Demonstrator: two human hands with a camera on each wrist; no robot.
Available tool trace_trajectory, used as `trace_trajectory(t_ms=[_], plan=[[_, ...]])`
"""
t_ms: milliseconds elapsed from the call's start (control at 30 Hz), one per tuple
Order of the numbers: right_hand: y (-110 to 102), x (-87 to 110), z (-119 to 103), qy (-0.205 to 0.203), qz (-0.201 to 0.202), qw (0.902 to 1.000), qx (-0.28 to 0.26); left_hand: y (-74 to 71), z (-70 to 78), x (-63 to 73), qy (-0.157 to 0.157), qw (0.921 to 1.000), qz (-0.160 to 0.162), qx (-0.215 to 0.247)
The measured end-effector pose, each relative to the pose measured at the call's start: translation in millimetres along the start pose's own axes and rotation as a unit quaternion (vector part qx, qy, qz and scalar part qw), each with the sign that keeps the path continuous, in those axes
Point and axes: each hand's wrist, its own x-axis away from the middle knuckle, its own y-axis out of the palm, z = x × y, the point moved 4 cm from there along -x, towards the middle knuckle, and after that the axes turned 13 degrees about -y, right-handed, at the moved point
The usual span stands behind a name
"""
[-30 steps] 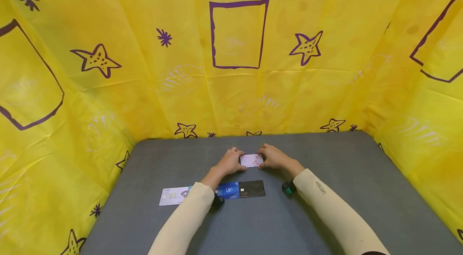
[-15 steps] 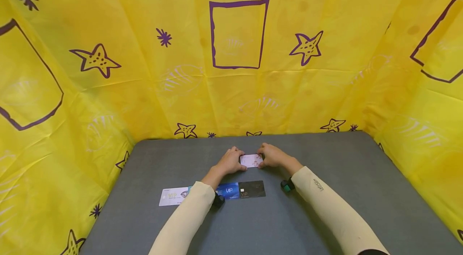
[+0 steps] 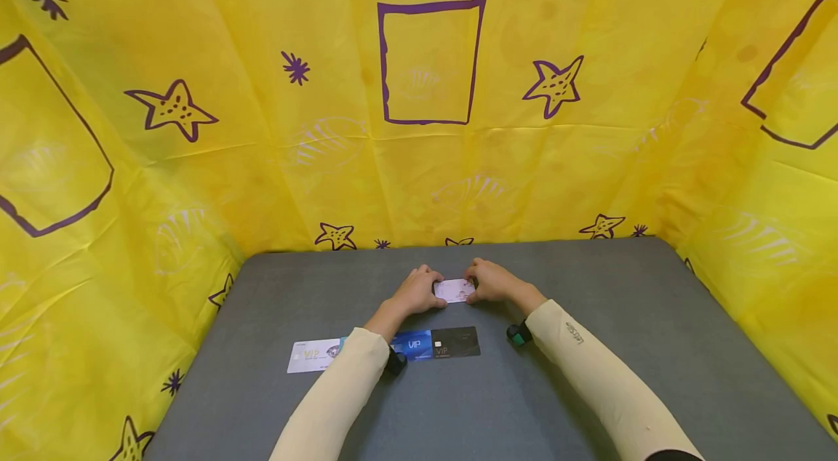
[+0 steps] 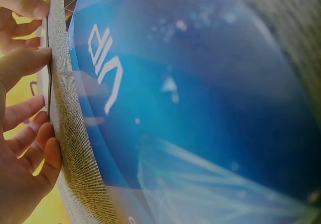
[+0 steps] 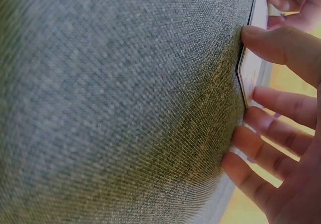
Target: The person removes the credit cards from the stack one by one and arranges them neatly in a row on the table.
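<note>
A pale pinkish card [image 3: 454, 291] with small printed figures lies at the far middle of the table. My left hand [image 3: 417, 291] holds its left end between thumb and fingers. At the opposite end, my right hand [image 3: 495, 281] grips the card in the same way. The right wrist view shows the right thumb [image 5: 273, 44] on the near edge and fingertips on the far side. A dark line runs along the card's lower edge there; I cannot tell whether it is another card or shadow.
Nearer than the hands lies a row of cards: a white VIP card [image 3: 313, 356], a blue VIP card [image 3: 417, 345] and a black VIP card [image 3: 457, 342]. My left forearm hides part of the row. Yellow patterned cloth [image 3: 425, 177] walls the grey table [image 3: 589, 359].
The right forearm and wrist have shifted slightly left and up. Both hands stay on the pale card, which looks unmoved.
</note>
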Motion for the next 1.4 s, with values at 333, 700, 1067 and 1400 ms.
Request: trace_trajectory(t_ms=[333, 700, 1067, 1400], plan=[[-0.8, 0.8, 0.8, 0.012, 0.005, 0.9999, -0.008, -0.3, -0.2, 0.1, -0.004, 1.0, 0.0, 0.002], [-2.6, 1.1, 0.0, 0.005, 0.012, 0.9999, -0.004, -6.0, 2.1, 3.6, 0.003, 1.0, 0.002, 0.003], [-2.6, 1.8, -0.6, 0.004, 0.012, 0.9999, -0.003, -6.3, 1.0, 5.2, 0.004, 1.0, 0.002, 0.002], [-2.1, 2.2, -3.1, -0.012, 0.028, 0.9995, -0.005, -8.1, 0.8, 6.8, -0.003, 0.9998, 0.019, -0.004]])
